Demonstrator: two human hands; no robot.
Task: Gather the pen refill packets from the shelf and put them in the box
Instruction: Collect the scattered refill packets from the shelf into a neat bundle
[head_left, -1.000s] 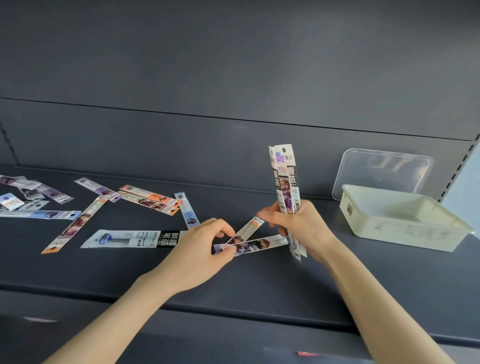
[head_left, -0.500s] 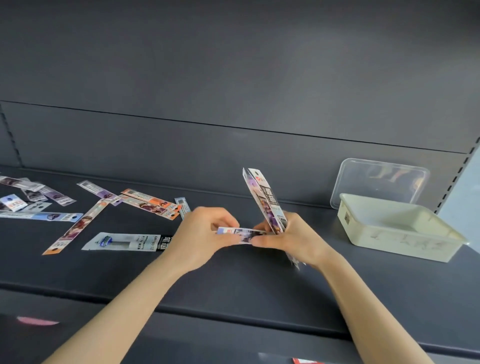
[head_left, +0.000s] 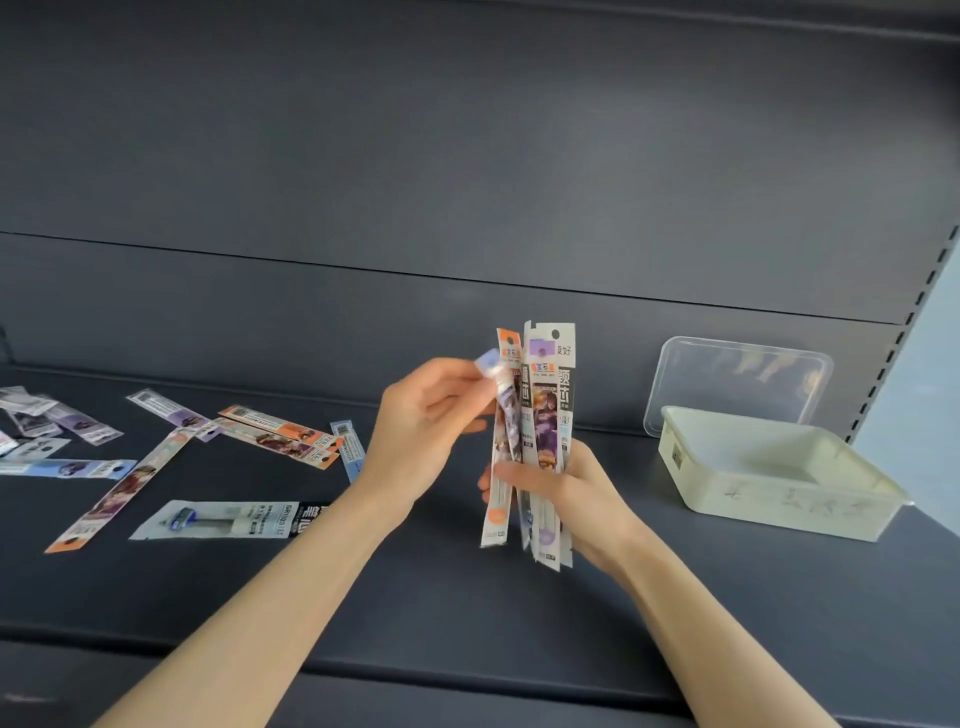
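The right hand (head_left: 576, 499) clenches an upright fan of long, printed plastic pen refill packets (head_left: 545, 441). The left hand (head_left: 421, 431) pinches one more packet against it. The slick bundle could splay and slip. At three o'clock sits the open cream plastic box (head_left: 769, 512); loose packets (head_left: 280, 439) lie at nine o'clock on the dark shelf (head_left: 467, 623).

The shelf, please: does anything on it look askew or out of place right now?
Yes: loose refill packets lie scattered at mixed angles across the shelf's left side, some overlapping. The right hand holds a bundle of packets upright; the left hand pinches its top. The box looks undamaged.
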